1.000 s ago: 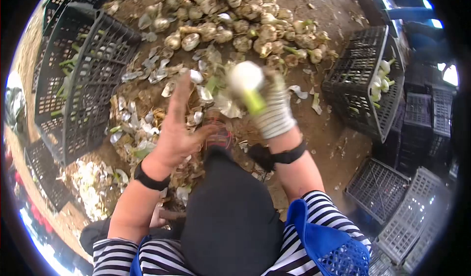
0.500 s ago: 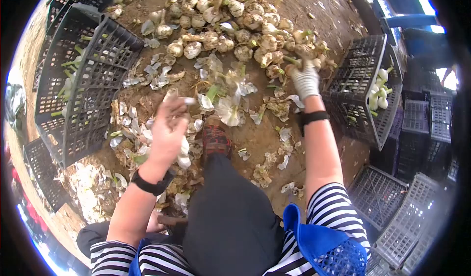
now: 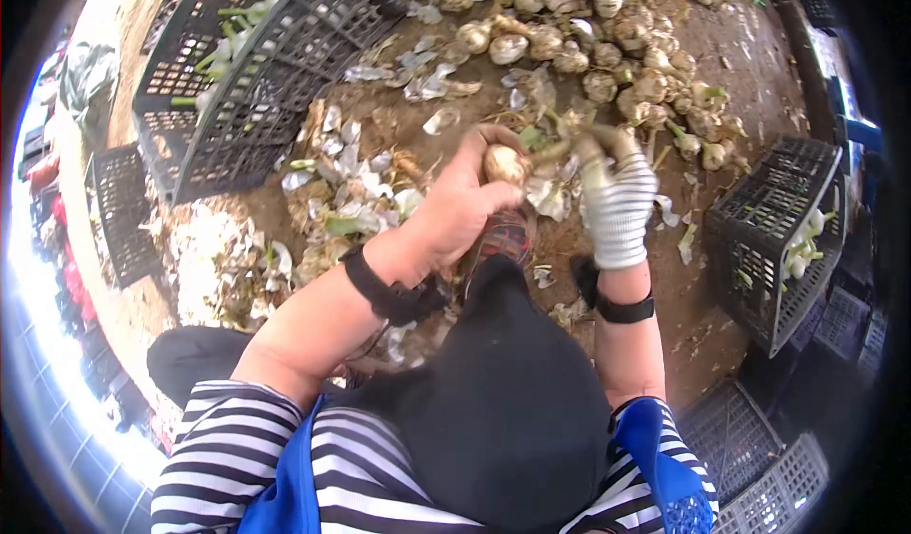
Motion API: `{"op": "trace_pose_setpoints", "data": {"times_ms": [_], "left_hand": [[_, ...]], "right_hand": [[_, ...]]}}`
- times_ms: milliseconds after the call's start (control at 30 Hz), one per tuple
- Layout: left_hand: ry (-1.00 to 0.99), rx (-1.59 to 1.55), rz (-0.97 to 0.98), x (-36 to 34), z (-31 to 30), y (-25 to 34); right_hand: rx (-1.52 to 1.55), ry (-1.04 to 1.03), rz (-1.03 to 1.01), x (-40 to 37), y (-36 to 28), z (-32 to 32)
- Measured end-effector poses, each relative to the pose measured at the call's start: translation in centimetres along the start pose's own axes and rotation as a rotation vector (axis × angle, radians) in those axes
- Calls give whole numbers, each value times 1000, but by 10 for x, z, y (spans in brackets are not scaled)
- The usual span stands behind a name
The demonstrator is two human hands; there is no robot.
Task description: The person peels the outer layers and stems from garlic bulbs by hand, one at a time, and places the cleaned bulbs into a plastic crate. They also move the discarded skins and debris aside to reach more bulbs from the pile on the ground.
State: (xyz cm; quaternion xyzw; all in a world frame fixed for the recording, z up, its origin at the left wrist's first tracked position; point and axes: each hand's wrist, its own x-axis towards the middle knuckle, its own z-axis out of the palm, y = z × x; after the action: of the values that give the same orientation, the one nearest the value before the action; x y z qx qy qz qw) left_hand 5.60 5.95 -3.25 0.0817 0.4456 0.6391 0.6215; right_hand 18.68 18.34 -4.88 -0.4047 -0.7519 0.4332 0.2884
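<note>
My bare left hand [image 3: 465,197] is closed around a garlic bulb [image 3: 507,166] above my shoe. Beside it on the right, my right hand [image 3: 615,197] wears a whitish glove and has its fingers curled at the bulb's green stem [image 3: 550,151]. Under and around both hands lie loose papery peels [image 3: 365,178] on the dirt floor. A heap of unpeeled garlic bulbs [image 3: 650,83] spreads beyond my hands.
A black crate [image 3: 256,107] with peeled white bulbs and green stems stands at the upper left. Another black crate [image 3: 773,230] holding white bulbs is at the right. More crates [image 3: 726,439] lie at the lower right. My shoe [image 3: 503,235] is between the peels.
The view has shifted left. My left hand has come toward the middle and now holds a bulb. My right hand has moved from the heap to beside it.
</note>
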Motion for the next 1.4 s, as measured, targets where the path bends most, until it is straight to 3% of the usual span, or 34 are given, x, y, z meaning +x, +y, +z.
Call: {"op": "trace_pose_setpoints", "data": {"times_ms": [67,100,133,200,233,333,367,433,533,667,733,767,833,867,933,967,1033,1067,1133,1167,1200,1267,1300,1333,1400], "left_hand": [[48,41,18,-2,-1,10],[74,270,53,-2,-2,10],[94,496,80,-2,-2,7],[25,393,141,1,-1,-2],[35,305,122,1,1,0],[87,153,77,-4,0,3],[96,59,18,-6,-3,4],[120,-150,-60,-7,-2,9],[125,-63,-119,-8,7,14],[133,-77,-170,-7,6,9],[134,279,-139,-6,5,9],[134,279,-138,-5,1,5],[194,999,293,-3,-6,0],[194,999,294,-3,-9,1],[183,965,118,-6,-7,14],[181,964,119,-3,-12,16],[200,213,-360,5,-24,21],[201,213,-358,5,-27,23],[137,-321,-442,5,-28,26],[91,-353,-402,1,-24,28],[88,-352,-400,0,-19,24],[250,27,138,0,-6,11],[261,62,174,-1,-2,14],[260,64,173,-1,-3,14],[229,634,391,-2,-8,11]], "right_hand": [[-189,199,-272,11,2,2],[-251,196,-411,11,-6,3],[-46,102,-389,7,-23,13],[-279,-29,-600,-3,-42,31],[-168,2,-492,-10,-29,43],[-124,-76,-416,-2,-4,43],[-290,-13,-527,2,-8,30],[-226,-44,-560,4,-17,17],[-355,-140,-783,1,-35,13],[-483,-185,-864,2,-27,15],[-500,-236,-843,1,-24,16],[-530,-270,-828,0,-22,16],[-564,-313,-813,1,-21,16],[-564,-312,-813,1,-20,17],[-583,-283,-779,0,-20,18],[-586,-282,-779,0,-22,18],[-543,-316,-748,1,-26,17],[-542,-316,-751,3,-27,18],[-514,-261,-692,7,-26,19],[-533,-131,-744,11,-25,22],[-536,-128,-746,8,-25,24],[179,-1,75,-2,-28,26],[577,-1,356,-4,-29,25],[578,1,357,-5,-27,22],[768,-428,528,-7,-26,14]]}}
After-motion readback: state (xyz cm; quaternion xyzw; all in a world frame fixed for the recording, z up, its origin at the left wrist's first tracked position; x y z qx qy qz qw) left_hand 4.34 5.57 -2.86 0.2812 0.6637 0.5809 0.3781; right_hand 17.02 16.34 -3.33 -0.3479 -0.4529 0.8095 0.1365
